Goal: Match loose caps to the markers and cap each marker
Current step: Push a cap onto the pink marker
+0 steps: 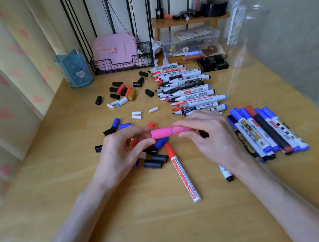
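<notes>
I hold a pink marker (181,129) level above the table. My right hand (210,135) grips its barrel, and my left hand (123,150) pinches the pink cap (160,133), which sits on the marker's left end. Loose caps in black, blue and red (157,159) lie under and around my left hand. A capped red marker (181,172) lies just in front of them. A row of uncapped markers (189,88) runs back along the table's middle. A pile of capped markers (266,129) lies to the right of my right hand.
More loose caps, black, red, white and one gold (121,93), lie further back on the left. A blue cup (74,68), a wire basket (123,63), a clear box (189,40) and a plastic bottle (243,20) stand along the back of the wooden table (152,228).
</notes>
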